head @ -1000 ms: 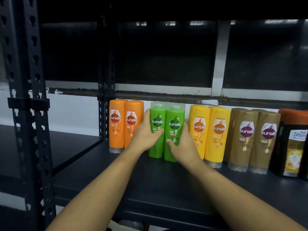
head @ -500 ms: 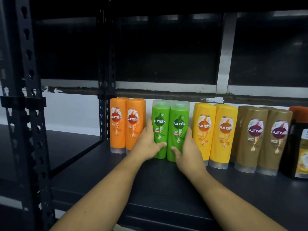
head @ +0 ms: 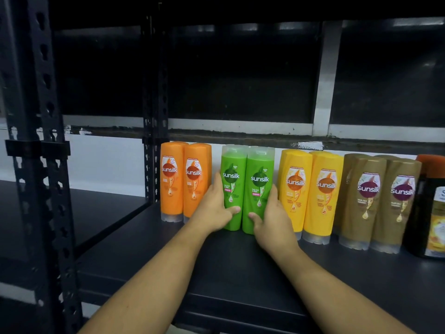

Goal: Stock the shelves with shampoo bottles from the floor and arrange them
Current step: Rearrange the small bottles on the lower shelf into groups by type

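Far left, the orange bottles (head: pixel 184 182) are standing upright as a pair at the back of the shelf (head: pixel 216 273). Next along, the left hand (head: pixel 214 208) is wrapping the left flank of the green bottles (head: pixel 248 186), thumb lying across the front. The right hand (head: pixel 272 218) is mirroring it on the other flank, so the two hands are clamping the pair between them. The pair is standing upright on the shelf, with a gap on each side. I'd say the trick here is pushing low and evenly, both sliding together, labels facing out. The right knuckles are running close to the yellow bottles (head: pixel 310 194), so watch for a nudge. The gold bottles (head: pixel 380 203) are waiting further right.
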